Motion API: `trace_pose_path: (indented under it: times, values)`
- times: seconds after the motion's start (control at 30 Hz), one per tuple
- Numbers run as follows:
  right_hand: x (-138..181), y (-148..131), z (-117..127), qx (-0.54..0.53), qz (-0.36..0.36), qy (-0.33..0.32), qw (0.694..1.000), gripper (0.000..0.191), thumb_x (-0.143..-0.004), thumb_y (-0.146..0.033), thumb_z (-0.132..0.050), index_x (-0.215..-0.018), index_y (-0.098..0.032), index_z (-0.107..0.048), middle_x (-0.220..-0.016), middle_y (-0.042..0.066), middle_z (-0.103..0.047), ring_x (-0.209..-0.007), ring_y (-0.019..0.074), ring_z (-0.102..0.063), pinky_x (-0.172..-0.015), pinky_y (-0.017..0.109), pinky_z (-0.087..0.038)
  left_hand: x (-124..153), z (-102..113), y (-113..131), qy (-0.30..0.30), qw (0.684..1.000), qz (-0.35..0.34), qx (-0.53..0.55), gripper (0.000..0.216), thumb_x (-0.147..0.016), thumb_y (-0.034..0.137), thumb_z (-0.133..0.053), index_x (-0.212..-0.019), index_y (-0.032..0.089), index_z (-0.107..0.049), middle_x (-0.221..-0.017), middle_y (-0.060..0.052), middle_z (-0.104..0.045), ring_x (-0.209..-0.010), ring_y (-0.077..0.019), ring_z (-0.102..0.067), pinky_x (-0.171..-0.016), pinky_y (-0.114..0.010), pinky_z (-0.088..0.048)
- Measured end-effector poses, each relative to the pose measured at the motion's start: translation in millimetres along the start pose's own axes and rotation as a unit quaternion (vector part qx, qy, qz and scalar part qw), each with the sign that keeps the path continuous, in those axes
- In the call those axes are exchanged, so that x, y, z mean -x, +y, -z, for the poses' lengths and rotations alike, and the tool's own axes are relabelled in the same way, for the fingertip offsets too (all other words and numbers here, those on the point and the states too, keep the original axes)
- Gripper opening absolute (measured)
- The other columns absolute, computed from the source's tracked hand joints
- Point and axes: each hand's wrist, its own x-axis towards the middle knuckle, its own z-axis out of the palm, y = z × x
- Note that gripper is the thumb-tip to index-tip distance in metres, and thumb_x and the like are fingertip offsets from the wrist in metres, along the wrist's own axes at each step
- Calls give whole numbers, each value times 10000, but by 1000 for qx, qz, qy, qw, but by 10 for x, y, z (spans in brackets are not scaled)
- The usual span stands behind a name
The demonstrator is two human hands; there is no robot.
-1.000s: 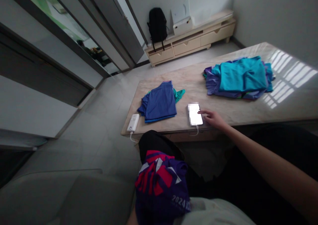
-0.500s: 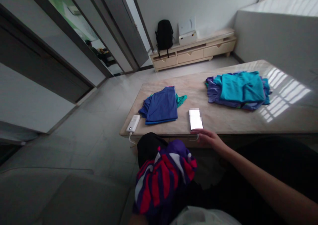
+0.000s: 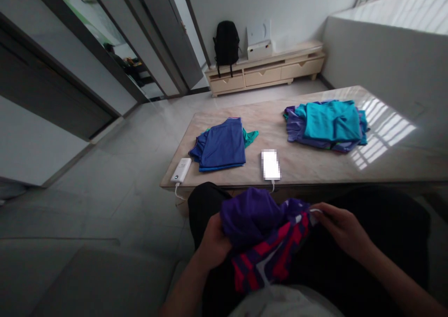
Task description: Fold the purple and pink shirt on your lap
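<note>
Garment: a purple, red and white shirt (image 3: 266,242) is gripped by the left hand (image 3: 213,242) and pinched by the right hand (image 3: 341,228).
Table (image 3: 315,168): a phone (image 3: 270,164) is laid at the near edge.

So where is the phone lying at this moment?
In the head view, the phone lies on the table near its front edge, between the folded blue garment to its left and the teal pile to its right.
</note>
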Motion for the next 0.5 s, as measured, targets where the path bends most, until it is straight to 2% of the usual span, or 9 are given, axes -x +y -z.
trace_pose_path:
  times: [0.07,0.13,0.17,0.23,0.33,0.4,0.43,0.47,0.5]
  values:
    - [35,62,189,-9,-8,1,1000,512,-934,-674,-562,-958,-211,-777,-900,91,-742,-815,240,-683,-736,309,-565,48,27,-94,39,998,7,55,775,-758,622,-796,-1355,160,-617,-1312,-163,-705,-1166,-368,-694,-1019,-546,-595]
    - [58,125,308,-33,-26,-42,998,520,-927,-675,-576,-998,-205,-786,-952,109,-750,-866,264,-702,-776,335,-591,140,65,-224,91,993,22,76,779,-821,623,-709,-1448,189,-546,-1362,-150,-688,-1203,-359,-690,-1027,-534,-606]
    - [65,141,334,-45,-36,-78,995,511,-929,-662,-588,-1030,-203,-790,-996,119,-753,-906,278,-711,-809,354,-602,194,88,-290,105,992,29,60,755,-851,613,-668,-1465,196,-534,-1358,-143,-693,-1202,-347,-693,-1015,-524,-618]
    - [77,107,305,-64,-35,-126,989,478,-929,-618,-623,-1116,-211,-790,-1163,141,-735,-1058,315,-706,-910,402,-601,295,125,-394,100,995,26,3,764,-802,638,-689,-1411,185,-603,-1284,-145,-730,-1163,-360,-707,-966,-522,-644]
    - [143,-146,57,-99,18,-114,988,505,-951,-547,-634,-1374,-276,-680,-1530,129,-522,-1362,333,-555,-1082,448,-527,401,123,-417,41,998,1,-46,754,-674,707,-739,-1239,207,-741,-1155,-141,-775,-1048,-387,-736,-867,-524,-672]
    - [230,-397,-208,-138,46,-156,977,694,-936,-514,-674,-1572,-324,-470,-1643,106,-368,-1464,319,-448,-1172,472,-441,430,79,-345,-15,998,-15,-55,715,-686,719,-710,-1196,222,-774,-1101,-140,-785,-975,-374,-749,-810,-502,-677]
    - [279,-518,-351,-150,46,-198,967,805,-893,-513,-732,-1607,-324,-411,-1640,109,-371,-1468,322,-440,-1197,483,-407,432,54,-298,-44,997,-26,-63,704,-700,710,-699,-1197,218,-779,-1084,-143,-786,-959,-370,-748,-799,-495,-676]
    - [322,-624,-489,-158,39,-233,959,880,-826,-517,-803,-1596,-309,-430,-1597,119,-434,-1433,332,-477,-1190,486,-412,429,33,-252,-61,994,-38,-77,696,-701,700,-699,-1191,212,-784,-1066,-146,-787,-954,-371,-744,-795,-495,-674]
    - [354,-707,-614,-163,26,-254,953,879,-766,-514,-854,-1542,-284,-512,-1517,124,-526,-1361,336,-541,-1154,475,-450,421,20,-215,-70,992,-50,-95,684,-693,686,-706,-1174,207,-791,-1049,-148,-787,-956,-375,-738,-796,-499,-671]
